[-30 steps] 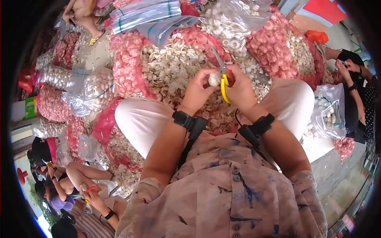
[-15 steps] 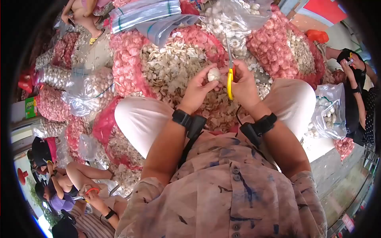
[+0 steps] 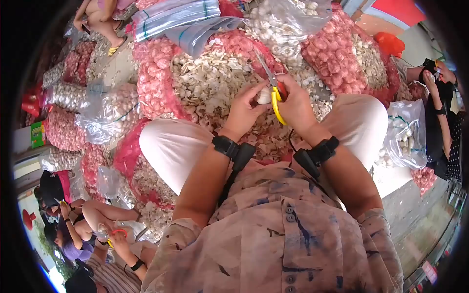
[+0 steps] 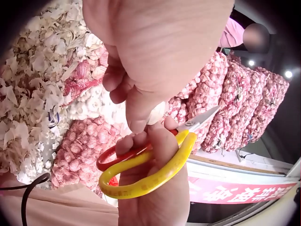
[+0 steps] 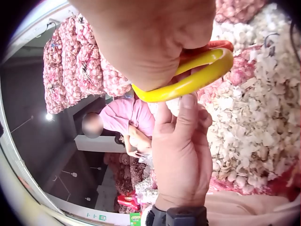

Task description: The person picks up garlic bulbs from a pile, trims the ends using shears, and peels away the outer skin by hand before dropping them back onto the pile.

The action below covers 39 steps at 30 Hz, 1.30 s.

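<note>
Between the thumb and fingers of my left hand (image 3: 244,111) is a whitish garlic bulb (image 3: 264,95), partly covered by the fingers. My right hand (image 3: 299,105) grips a pair of scissors (image 3: 276,108) with yellow and red handles, right beside the bulb. In the head view the blades point away from me and lean left. The left wrist view shows a sliver of the bulb (image 4: 157,114) next to the scissors' pivot. From the right wrist, the yellow handle (image 5: 193,85) loops below my right hand (image 5: 146,40), and the left hand's fingertips come up close under it.
Below the hands, a pink mesh sack (image 3: 159,73) lies open with garlic skins (image 3: 210,78) heaped in it. More mesh sacks (image 3: 332,58) and a clear plastic bag of garlic (image 3: 404,136) stand around. Folded plastic bags (image 3: 176,19) lie ahead. Other people sit at both sides.
Half a second ago the bulb lay more exposed in my left fingers and the scissors pointed nearly straight ahead. Now the blades lean left again and the fingers cover more of the bulb.
</note>
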{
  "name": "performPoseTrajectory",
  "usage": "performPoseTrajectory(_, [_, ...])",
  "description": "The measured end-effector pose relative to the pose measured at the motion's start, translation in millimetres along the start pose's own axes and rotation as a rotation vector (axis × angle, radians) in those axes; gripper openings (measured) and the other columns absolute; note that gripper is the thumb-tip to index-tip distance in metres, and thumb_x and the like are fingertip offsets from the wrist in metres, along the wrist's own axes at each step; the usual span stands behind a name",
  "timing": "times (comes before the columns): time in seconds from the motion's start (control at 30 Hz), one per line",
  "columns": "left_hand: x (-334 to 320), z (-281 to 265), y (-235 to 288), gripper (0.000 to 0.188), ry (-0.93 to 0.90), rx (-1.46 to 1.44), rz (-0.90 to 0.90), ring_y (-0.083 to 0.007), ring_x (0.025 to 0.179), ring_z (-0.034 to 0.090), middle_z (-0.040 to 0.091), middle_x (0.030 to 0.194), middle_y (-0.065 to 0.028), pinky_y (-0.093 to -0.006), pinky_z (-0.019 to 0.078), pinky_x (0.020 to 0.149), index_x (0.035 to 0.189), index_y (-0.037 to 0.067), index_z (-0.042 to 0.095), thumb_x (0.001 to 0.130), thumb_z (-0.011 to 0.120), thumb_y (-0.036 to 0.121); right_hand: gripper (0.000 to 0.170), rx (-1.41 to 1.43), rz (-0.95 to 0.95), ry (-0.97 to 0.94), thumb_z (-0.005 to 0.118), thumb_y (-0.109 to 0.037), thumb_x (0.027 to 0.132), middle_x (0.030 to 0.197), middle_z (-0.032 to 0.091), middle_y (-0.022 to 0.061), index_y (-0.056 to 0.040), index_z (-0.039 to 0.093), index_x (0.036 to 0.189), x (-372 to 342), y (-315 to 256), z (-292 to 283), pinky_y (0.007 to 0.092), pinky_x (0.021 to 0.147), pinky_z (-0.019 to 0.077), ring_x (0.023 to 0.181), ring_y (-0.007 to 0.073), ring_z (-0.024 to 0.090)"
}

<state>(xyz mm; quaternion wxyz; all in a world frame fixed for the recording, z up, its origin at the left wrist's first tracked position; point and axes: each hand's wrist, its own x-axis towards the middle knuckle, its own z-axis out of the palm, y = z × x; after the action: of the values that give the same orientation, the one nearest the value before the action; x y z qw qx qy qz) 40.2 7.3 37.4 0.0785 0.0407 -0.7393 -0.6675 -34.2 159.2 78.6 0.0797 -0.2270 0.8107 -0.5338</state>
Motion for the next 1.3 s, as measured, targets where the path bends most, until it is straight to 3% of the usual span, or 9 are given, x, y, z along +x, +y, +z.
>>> performPoseTrajectory(0.1, [1.4, -0.4, 11.1, 0.061, 0.017, 0.249, 0.113, -0.0147, 0.101, 0.061, 0.06, 0.111, -0.0062, -0.0283, 0.0513, 0.084, 0.135, 0.008, 0.056, 0.078, 0.074, -0.005, 0.031, 0.108, 0.024, -0.027, 0.071, -0.002, 0.079, 0.079, 0.064, 0.0103, -0.0044, 0.059, 0.108, 1.7, 15.9, 5.2, 0.0308, 0.064, 0.0513, 0.071, 0.0141, 0.062])
performPoseTrajectory(0.17, [1.0, 0.9, 11.1, 0.061, 0.019, 0.386, 0.208, -0.0152, 0.1, 0.062, 0.061, 0.113, -0.006, -0.0287, 0.0517, 0.083, 0.134, 0.008, 0.057, 0.077, 0.075, -0.005, 0.03, 0.525, 0.185, -0.124, 0.067, 0.003, 0.082, 0.08, 0.062, 0.0041, -0.0042, 0.057, 0.109, 4.5, 17.0, 4.4, 0.0265, 0.059, 0.048, 0.068, 0.0104, 0.058])
performPoseTrajectory(0.27, [-2.5, 5.3, 3.7, 0.054, -0.088, -0.057, -0.007, -0.016, 0.102, 0.062, 0.061, 0.114, -0.0072, -0.0301, 0.0507, 0.089, 0.14, 0.003, 0.048, 0.089, 0.064, -0.003, 0.032, 0.682, 0.206, -0.06, 0.064, 0.008, 0.083, 0.083, 0.058, -0.0004, -0.0046, 0.054, 0.111, 9.6, 20.5, 0.1, 0.0229, 0.058, 0.0453, 0.069, 0.0074, 0.055])
performPoseTrajectory(0.33, [-2.6, 2.1, 9.8, 0.045, -0.157, -0.319, -0.228, -0.0157, 0.097, 0.063, 0.062, 0.113, -0.0068, -0.0293, 0.0503, 0.083, 0.139, 0.002, 0.047, 0.095, 0.057, 0.004, 0.033, 0.642, 0.221, -0.05, 0.064, 0.007, 0.084, 0.085, 0.06, 0.001, -0.0046, 0.054, 0.113, 11.3, 19.9, -4.9, 0.0233, 0.06, 0.0465, 0.072, 0.0079, 0.056])
performPoseTrajectory(0.53, [-5.8, 1.3, 8.1, 0.037, -0.097, -0.691, -0.295, -0.0107, 0.091, 0.062, 0.063, 0.11, -0.0052, -0.025, 0.0502, 0.075, 0.135, 0.001, 0.05, 0.099, 0.053, 0.011, 0.036, 0.532, 0.166, -0.089, 0.069, -0.001, 0.085, 0.088, 0.063, 0.0033, -0.0037, 0.053, 0.116, 3.7, 9.1, -5.4, 0.0256, 0.064, 0.0499, 0.076, 0.0095, 0.059])
performPoseTrajectory(0.63, [-4.5, 4.8, 8.1, 0.037, -0.107, -0.497, -0.218, -0.0101, 0.089, 0.062, 0.063, 0.11, -0.0048, -0.0249, 0.0504, 0.075, 0.135, 0.001, 0.05, 0.1, 0.053, 0.011, 0.038, 0.219, 0.101, -0.096, 0.071, -0.004, 0.087, 0.093, 0.062, 0.003, -0.0043, 0.05, 0.118, 0.8, 11.3, -0.4, 0.0253, 0.061, 0.0524, 0.078, 0.0101, 0.06])
performPoseTrajectory(0.83, [-3.9, 5.9, 7.2, 0.043, -0.056, -0.164, -0.152, -0.0106, 0.091, 0.061, 0.063, 0.111, -0.0049, -0.0259, 0.0531, 0.078, 0.136, 0.002, 0.049, 0.094, 0.059, 0.0, 0.043, 0.1, 0.028, -0.041, 0.077, -0.009, 0.078, 0.086, 0.067, 0.0137, -0.007, 0.056, 0.116, 0.2, 1.8, -6.9, 0.0334, 0.071, 0.0528, 0.076, 0.0207, 0.065])
performPoseTrajectory(1.03, [-3.3, 8.4, 7.0, 0.047, -0.086, -0.231, -0.134, -0.0122, 0.096, 0.063, 0.062, 0.117, -0.0071, -0.0257, 0.0545, 0.079, 0.135, 0.002, 0.049, 0.09, 0.061, -0.005, 0.044, 0.029, 0.043, -0.031, 0.077, -0.007, 0.075, 0.086, 0.066, 0.014, -0.0072, 0.056, 0.114, -0.9, 8.2, -1.9, 0.0346, 0.071, 0.0529, 0.076, 0.022, 0.065])
performPoseTrajectory(1.3, [-0.1, 3.5, 13.1, 0.049, -0.039, -0.376, -0.196, -0.0118, 0.097, 0.062, 0.062, 0.114, -0.0056, -0.0272, 0.0554, 0.079, 0.132, 0.003, 0.049, 0.087, 0.065, -0.006, 0.03, 0.539, 0.158, -0.038, 0.071, -0.003, 0.084, 0.084, 0.064, 0.0032, -0.0049, 0.055, 0.109, 3.2, 13.5, -2.9, 0.0275, 0.066, 0.0511, 0.075, 0.0109, 0.062])
